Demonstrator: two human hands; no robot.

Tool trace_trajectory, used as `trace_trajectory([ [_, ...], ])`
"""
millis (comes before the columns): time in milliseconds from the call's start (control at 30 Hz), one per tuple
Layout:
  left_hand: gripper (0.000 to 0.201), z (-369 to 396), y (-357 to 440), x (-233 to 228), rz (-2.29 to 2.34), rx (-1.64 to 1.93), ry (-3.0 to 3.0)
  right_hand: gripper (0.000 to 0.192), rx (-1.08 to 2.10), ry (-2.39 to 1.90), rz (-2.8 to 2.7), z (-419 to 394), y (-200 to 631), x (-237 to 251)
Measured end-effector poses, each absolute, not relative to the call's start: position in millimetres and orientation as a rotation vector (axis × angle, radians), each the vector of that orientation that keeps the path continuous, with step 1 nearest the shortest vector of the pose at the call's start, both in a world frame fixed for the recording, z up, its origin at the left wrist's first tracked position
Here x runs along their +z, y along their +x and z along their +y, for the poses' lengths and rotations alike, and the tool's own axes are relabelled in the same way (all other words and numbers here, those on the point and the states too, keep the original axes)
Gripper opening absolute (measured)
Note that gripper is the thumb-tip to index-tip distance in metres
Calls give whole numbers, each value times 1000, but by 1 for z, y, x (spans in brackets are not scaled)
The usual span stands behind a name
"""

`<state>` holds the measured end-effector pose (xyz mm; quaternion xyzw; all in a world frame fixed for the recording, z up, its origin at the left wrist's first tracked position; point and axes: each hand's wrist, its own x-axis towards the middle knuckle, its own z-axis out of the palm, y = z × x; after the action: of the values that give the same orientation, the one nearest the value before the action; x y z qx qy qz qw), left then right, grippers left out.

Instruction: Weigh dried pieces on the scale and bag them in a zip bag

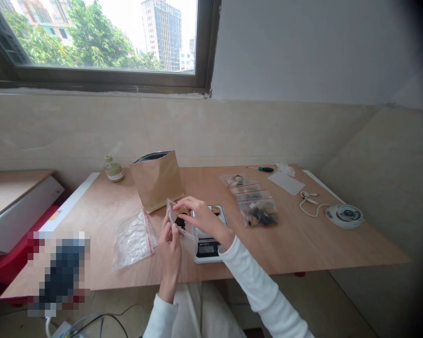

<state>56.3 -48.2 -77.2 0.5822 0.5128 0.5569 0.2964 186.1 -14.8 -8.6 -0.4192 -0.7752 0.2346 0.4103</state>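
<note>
- Your left hand [169, 244] grips the small clear zip bag [178, 220] with dark pieces inside, held just above the white digital scale [207, 244].
- Your right hand [197, 213] pinches its top edge; looks unsealed.
- Three filled clear zip bags [254, 202] lie to the right: done.
- Empty clear bags [134, 237] and the brown paper pouch [157, 180] to the left: more to fill.

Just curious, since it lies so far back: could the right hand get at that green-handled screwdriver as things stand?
Probably yes. The right hand is busy at a small bag, but only bare table separates it from the screwdriver.
</note>
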Motion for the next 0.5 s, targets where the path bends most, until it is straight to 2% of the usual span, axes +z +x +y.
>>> trace_trajectory([
  [133,29,-47,54,-81,1410,1501,1533,23,583,-1099,-2035,-21,192,-4],
  [267,29,-49,52,-79,1406,1525,1538,11,718,-1108,-2124,-27,198,8],
  [400,28,-51,51,-76,1405,1546,1501,24,833,-991,-2080,-23,213,16],
  [500,28,-51,50,-76,1408,1577,1435,30,691,-1142,-1885,-16,235,-2],
])
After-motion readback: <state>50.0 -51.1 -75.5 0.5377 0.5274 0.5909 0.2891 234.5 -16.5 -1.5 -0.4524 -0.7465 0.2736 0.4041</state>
